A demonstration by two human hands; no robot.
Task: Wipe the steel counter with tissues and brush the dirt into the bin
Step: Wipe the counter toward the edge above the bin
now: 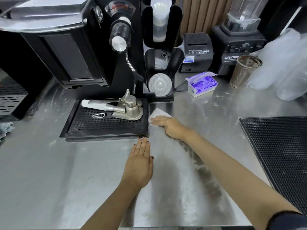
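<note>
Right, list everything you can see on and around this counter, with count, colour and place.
steel counter: one, silver, under everything.
tissue: one, white, under right hand's fingers.
tissue box: one, purple-white, back centre.
drip tray: one, black, left of tissue.
metal tools: a few, silver, on drip tray.
carabiner: one, silver, on drip tray.
coffee machine: one, black, back left.
lid holder: one, black, back centre.
receipt printer: one, black, behind tissue box.
blender: one, black, back right.
metal cup: one, silver, beside blender.
bar mat: one, black, right.
left hand: flat on counter.
right hand: pressing tissue.
</note>
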